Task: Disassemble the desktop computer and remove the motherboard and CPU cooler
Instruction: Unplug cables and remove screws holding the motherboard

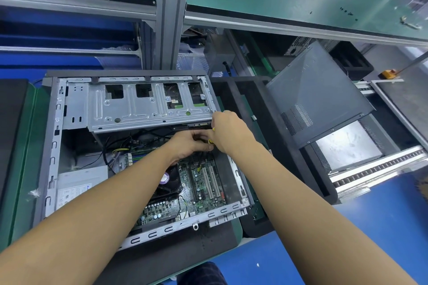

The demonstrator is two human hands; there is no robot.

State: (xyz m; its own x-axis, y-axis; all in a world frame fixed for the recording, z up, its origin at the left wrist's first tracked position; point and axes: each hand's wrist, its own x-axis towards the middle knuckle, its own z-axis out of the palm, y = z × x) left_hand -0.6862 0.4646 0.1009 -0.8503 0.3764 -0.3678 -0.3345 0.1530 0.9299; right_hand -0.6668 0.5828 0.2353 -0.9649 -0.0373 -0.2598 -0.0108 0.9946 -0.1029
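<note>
An open desktop case (53, 146) lies on its side on the bench. Inside it the green motherboard (203, 187) shows, with the black CPU cooler fan (170, 180) partly under my left forearm. A silver drive cage (139, 104) spans the far half of the case. My left hand (187, 143) reaches in beneath the cage's edge, fingers curled around dark cables there. My right hand (228, 133) meets it from the right and grips a small yellow-handled tool (211, 141), mostly hidden in the fist.
A grey power supply (76, 183) sits in the case's near left corner with wires (115, 152) running to the board. The removed side panel (317, 95) leans at the right over a conveyor (375, 169). Shelf posts (166, 18) rise behind the case.
</note>
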